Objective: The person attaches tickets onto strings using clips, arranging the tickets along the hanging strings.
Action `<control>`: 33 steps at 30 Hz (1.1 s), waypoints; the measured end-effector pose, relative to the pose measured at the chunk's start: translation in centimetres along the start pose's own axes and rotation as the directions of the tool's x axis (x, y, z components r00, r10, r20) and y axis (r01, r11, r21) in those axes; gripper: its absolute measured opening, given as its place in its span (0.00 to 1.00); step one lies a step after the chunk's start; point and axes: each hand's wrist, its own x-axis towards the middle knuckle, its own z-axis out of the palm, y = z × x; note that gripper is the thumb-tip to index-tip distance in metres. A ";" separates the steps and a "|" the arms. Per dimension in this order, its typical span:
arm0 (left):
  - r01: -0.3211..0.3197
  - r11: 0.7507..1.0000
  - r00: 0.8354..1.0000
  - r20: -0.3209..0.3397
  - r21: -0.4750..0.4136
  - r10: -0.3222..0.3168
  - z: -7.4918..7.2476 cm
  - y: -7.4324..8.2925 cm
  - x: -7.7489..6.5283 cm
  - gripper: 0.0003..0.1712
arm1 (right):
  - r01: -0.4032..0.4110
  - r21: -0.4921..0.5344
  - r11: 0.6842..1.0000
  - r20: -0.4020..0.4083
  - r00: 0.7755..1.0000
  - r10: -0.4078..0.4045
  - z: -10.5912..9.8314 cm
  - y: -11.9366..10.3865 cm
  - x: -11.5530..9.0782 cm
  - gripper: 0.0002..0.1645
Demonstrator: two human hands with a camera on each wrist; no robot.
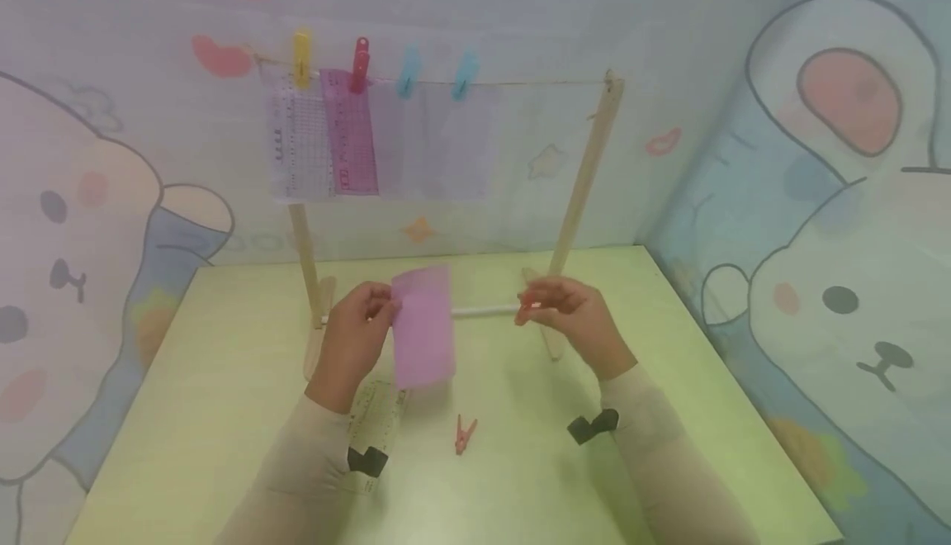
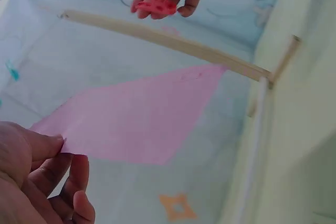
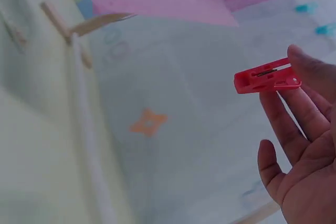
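My left hand (image 1: 358, 330) pinches a pink sheet (image 1: 423, 330) by its left edge, between thumb and fingers; the sheet hangs over the table in front of the wooden stand. In the left wrist view the sheet (image 2: 142, 116) spreads out beyond the thumb. A red clothespin (image 3: 265, 77) is held by my right hand (image 1: 572, 314), thumb on one handle and fingers below, as the right wrist view shows. Up on the line (image 1: 535, 82), a yellow clothespin (image 1: 300, 59), a red one (image 1: 360, 64) and two blue ones (image 1: 408, 73) grip hanging sheets, among them a printed magenta one (image 1: 351, 136).
A pale red clothespin (image 1: 464, 435) lies on the table (image 1: 520, 479). A printed sheet (image 1: 377, 417) lies partly beneath my left forearm. The stand has a right post (image 1: 587, 177), a left post (image 1: 303, 256) and a white crossbar (image 1: 486, 310). Cartoon-printed curtains surround the table.
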 end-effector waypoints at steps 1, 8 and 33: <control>-0.025 1.000 1.000 -0.015 -0.011 0.024 -0.1 1.1 0.7 0.11 | 0.016 -0.048 0.999 -0.002 1.000 -0.017 -0.5 -1.4 0.8 0.20; -0.132 0.987 0.989 -0.085 -0.092 0.124 -0.1 8.3 5.8 0.11 | 0.136 -0.279 0.951 0.032 0.991 -0.133 -3.4 -11.6 6.2 0.16; -0.037 0.978 0.995 -0.101 -0.207 0.016 2.3 19.8 14.1 0.17 | 0.131 -0.408 0.903 -0.166 0.963 -0.215 -0.8 -25.2 17.7 0.02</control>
